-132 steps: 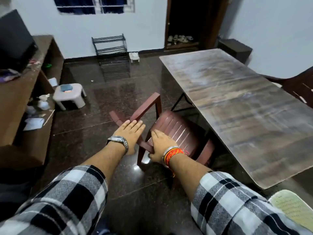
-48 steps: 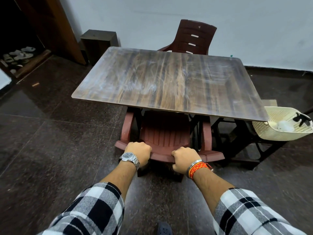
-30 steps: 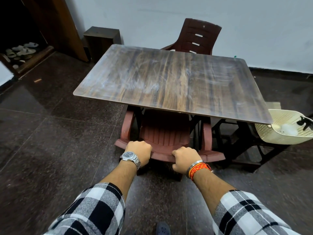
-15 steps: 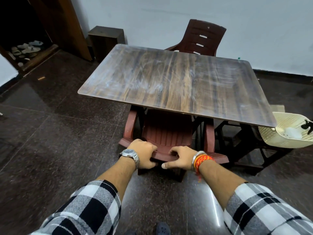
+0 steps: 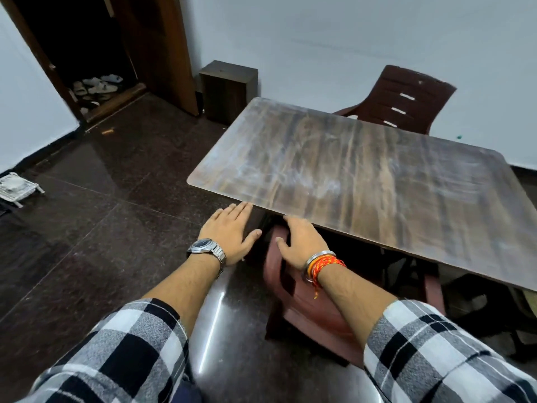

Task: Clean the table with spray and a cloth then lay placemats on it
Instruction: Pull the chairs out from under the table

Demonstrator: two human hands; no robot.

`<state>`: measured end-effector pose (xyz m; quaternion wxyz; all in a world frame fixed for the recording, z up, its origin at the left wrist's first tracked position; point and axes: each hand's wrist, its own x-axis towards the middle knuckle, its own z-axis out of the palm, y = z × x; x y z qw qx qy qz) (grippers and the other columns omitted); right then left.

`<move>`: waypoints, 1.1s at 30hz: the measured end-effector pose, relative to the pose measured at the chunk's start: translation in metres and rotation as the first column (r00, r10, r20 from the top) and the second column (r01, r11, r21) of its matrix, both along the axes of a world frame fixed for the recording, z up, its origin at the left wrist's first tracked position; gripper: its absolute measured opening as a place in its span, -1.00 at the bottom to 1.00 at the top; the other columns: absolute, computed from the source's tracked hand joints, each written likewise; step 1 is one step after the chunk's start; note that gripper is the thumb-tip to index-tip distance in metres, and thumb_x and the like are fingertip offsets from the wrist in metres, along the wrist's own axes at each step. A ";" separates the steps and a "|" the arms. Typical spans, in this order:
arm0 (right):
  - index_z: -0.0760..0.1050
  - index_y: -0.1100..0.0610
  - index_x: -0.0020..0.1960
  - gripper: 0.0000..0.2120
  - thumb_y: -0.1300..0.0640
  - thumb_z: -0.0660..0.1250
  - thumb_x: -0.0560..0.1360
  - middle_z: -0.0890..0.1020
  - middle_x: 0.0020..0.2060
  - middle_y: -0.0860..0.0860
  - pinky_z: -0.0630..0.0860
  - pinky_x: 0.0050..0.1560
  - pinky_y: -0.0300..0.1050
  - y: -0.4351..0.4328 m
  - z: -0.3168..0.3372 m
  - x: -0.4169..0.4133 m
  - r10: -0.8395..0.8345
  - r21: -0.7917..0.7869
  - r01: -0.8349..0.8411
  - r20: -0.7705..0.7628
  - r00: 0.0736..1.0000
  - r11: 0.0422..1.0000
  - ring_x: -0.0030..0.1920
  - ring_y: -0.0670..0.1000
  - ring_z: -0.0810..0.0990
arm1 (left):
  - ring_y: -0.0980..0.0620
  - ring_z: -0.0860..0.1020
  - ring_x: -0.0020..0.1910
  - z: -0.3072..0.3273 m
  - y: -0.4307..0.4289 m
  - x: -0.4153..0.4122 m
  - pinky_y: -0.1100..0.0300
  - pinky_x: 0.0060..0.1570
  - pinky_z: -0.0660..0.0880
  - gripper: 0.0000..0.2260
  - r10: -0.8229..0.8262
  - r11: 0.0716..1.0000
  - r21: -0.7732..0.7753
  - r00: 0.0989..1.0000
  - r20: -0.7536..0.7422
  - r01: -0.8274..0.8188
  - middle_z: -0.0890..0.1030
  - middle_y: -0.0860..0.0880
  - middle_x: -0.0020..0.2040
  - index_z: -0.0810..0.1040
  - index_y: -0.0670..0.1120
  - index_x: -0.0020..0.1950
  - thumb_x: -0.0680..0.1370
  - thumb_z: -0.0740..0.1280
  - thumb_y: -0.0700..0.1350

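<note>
The wood-grain table [image 5: 363, 175] fills the right half of the view, its top bare and streaked with pale smears. A maroon plastic chair [image 5: 308, 309] is tucked under its near edge. My left hand [image 5: 229, 231] hovers flat with straight fingers over the floor, just left of the table's near corner, holding nothing. My right hand [image 5: 299, 242] is spread open over the chair's left arm, its fingertips at the table edge. No spray, cloth or placemat is in view.
A second maroon chair [image 5: 404, 103] stands at the table's far side against the white wall. A dark wooden box [image 5: 228, 88] sits by an open doorway with sandals [image 5: 96, 85] inside. A small white rack [image 5: 14, 187] lies on the dark polished floor at left.
Both hands have let go of the chair's back rail and opened. The view has swung left, so the table now sits to the right and the cream basket is out of sight.
</note>
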<state>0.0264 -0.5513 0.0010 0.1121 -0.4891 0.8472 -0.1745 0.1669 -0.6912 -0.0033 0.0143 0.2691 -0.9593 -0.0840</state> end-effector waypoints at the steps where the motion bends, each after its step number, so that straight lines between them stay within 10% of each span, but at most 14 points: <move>1: 0.31 0.23 0.39 -0.46 0.04 0.29 0.48 0.43 0.32 0.16 0.23 0.41 -0.05 -0.026 0.000 0.004 0.009 -0.023 -0.010 -0.046 0.999 1.000 0.36 0.14 0.35 | -0.03 0.09 0.63 -0.002 -0.024 0.002 0.02 0.57 0.00 -0.32 0.019 1.000 -0.010 1.000 -0.002 -0.020 0.11 -0.03 0.67 0.01 -0.07 0.66 0.63 -0.02 0.26; 16: 0.06 0.22 0.52 -0.33 -0.03 0.20 0.53 0.15 0.51 0.14 0.01 0.52 0.02 -0.410 0.028 -0.007 -0.096 -0.025 0.093 -0.230 0.968 0.995 0.52 0.11 0.06 | -0.01 -0.06 0.65 0.029 -0.414 -0.010 -0.03 0.58 -0.13 -0.35 -0.008 0.995 -0.098 0.998 0.064 0.014 -0.12 0.02 0.68 -0.17 -0.03 0.66 0.67 -0.03 0.22; 33: -0.04 0.19 0.54 -0.29 -0.08 0.18 0.54 0.02 0.54 0.12 -0.08 0.50 0.00 -0.744 0.008 -0.247 -0.460 -0.062 0.459 -0.226 0.858 0.886 0.54 0.09 -0.04 | -0.05 -0.12 0.65 0.025 -0.785 -0.310 -0.04 0.58 -0.17 -0.32 -0.297 0.948 -0.098 0.952 0.080 0.304 -0.18 -0.03 0.68 -0.22 -0.05 0.65 0.67 -0.03 0.23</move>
